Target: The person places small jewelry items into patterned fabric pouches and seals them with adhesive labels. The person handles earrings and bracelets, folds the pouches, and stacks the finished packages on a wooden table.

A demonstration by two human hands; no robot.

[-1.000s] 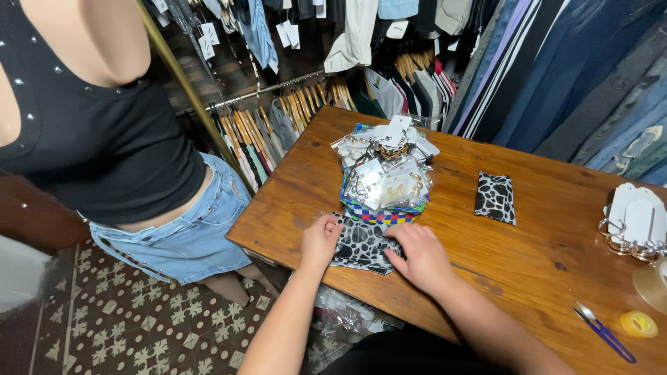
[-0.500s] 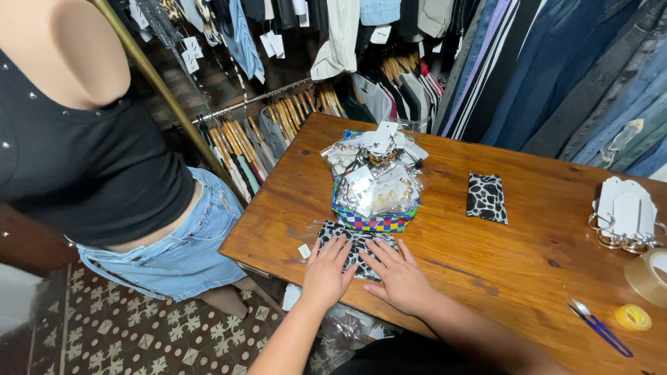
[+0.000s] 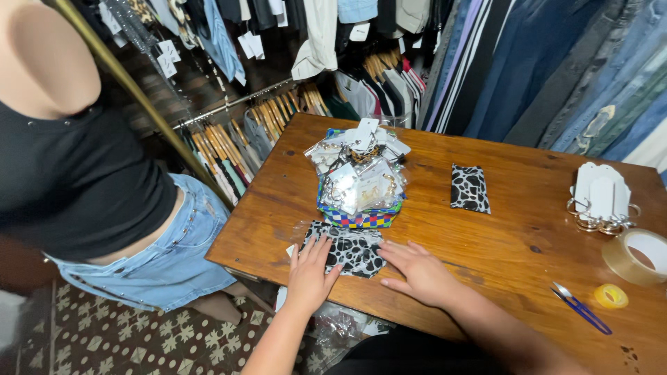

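Pressing flat with both palms, fingers spread, gripping nothing.
Left hand [image 3: 309,272] and right hand [image 3: 419,272] pin the black-and-white spotted fabric pouch [image 3: 349,250] at the wooden table's [image 3: 528,229] near edge; even, outward pressure would smooth it best.

Both forearms are bare from the lower edge of the picture up to the wrists; no sleeve, cuff or glove shows on either one. The left hand [image 3: 310,274] wears no ring, watch or bracelet that can be seen, and its nails look short and unpainted. The right hand [image 3: 417,272] is likewise plain, with bare fingers and a bare wrist, and its nails are too small to judge closely. Below the forearms, at the bottom edge, a dark, nearly black piece of clothing shows on the person's body; its cut and fabric cannot be told.
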